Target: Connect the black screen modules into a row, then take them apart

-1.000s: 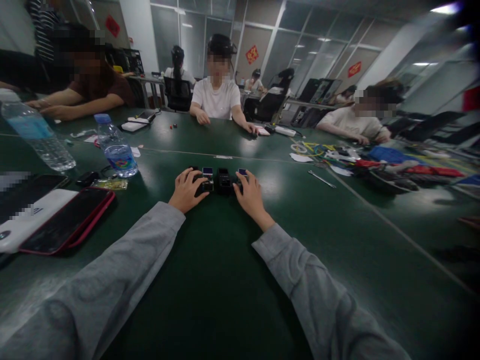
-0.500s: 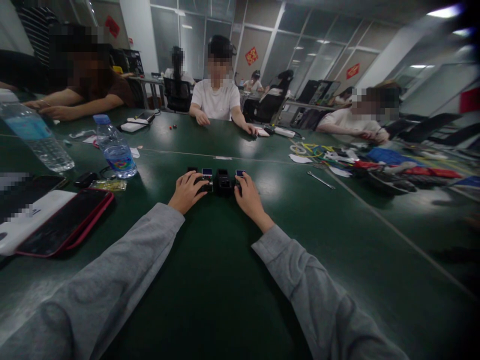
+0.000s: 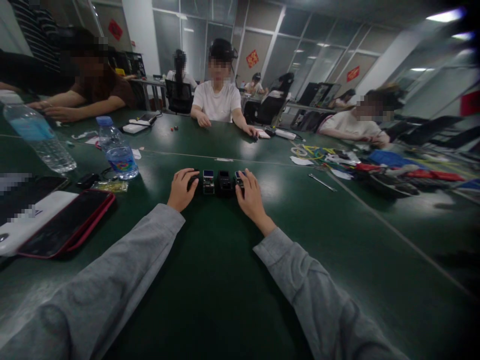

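Observation:
Small boxy devices stand in a row on the dark green table. A silver-and-black device with a dark blue screen (image 3: 208, 182) stands at the row's middle, and a black boxy device (image 3: 225, 183) is right of it. My left hand (image 3: 180, 191) is closed around a small black device (image 3: 193, 178) at the row's left end; fingers hide much of it. On the right end, my right hand (image 3: 250, 197) has its fingers bent over a small device with a bluish screen (image 3: 240, 176), mostly covered by them.
A small water bottle (image 3: 118, 152), a larger bottle (image 3: 41, 132) and a red-cased phone (image 3: 67, 222) are on the left. A wrench (image 3: 322, 182) lies to the right, before a pile of cables and tools (image 3: 397, 167). A person in a white shirt (image 3: 217, 102) sits opposite.
My left hand has shifted left, off the silver-and-black device and onto the black one beside it. The right hand stays at its device, with slight finger movement.

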Demonstrator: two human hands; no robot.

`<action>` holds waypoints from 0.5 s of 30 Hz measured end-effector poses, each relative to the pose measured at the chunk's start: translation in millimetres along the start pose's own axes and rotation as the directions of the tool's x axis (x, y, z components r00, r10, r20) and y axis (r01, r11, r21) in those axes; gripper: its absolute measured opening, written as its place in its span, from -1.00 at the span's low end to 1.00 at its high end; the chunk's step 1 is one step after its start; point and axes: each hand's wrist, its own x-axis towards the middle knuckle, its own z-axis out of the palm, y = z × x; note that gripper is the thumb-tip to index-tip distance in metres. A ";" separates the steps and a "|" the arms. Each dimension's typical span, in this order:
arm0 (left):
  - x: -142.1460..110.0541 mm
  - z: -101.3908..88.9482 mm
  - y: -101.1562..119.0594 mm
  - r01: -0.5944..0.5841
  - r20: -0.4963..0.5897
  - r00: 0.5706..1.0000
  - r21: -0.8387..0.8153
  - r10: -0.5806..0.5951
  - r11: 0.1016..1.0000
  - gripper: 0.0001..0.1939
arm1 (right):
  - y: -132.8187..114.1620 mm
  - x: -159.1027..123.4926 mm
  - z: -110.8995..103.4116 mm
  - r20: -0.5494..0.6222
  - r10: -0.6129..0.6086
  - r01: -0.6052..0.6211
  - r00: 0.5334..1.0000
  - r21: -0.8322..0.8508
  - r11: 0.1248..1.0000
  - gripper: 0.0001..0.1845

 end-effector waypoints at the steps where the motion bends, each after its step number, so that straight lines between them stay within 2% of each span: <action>1: 1.3 1.3 -5.1 0.045 -0.030 0.998 -0.032 -0.046 0.998 -0.71 | -2.5 0.0 -2.3 0.002 -0.017 0.017 1.000 -0.011 1.000 -0.47; 4: 3.3 5.2 -19.3 0.148 -0.028 0.988 -0.131 -0.153 0.980 -0.72 | -8.7 -0.5 -6.8 0.061 -0.103 0.106 0.993 -0.046 0.993 -0.48; 7: 3.2 7.9 -27.2 0.204 -0.013 0.978 -0.186 -0.210 0.961 -0.72 | -10.7 -1.6 -6.9 0.121 -0.149 0.158 0.981 -0.070 0.985 -0.49; 15: 3.0 11.0 -32.3 0.209 0.046 0.978 -0.237 -0.204 0.949 -0.68 | -4.9 -3.9 0.7 0.206 -0.139 0.155 0.969 -0.067 0.986 -0.48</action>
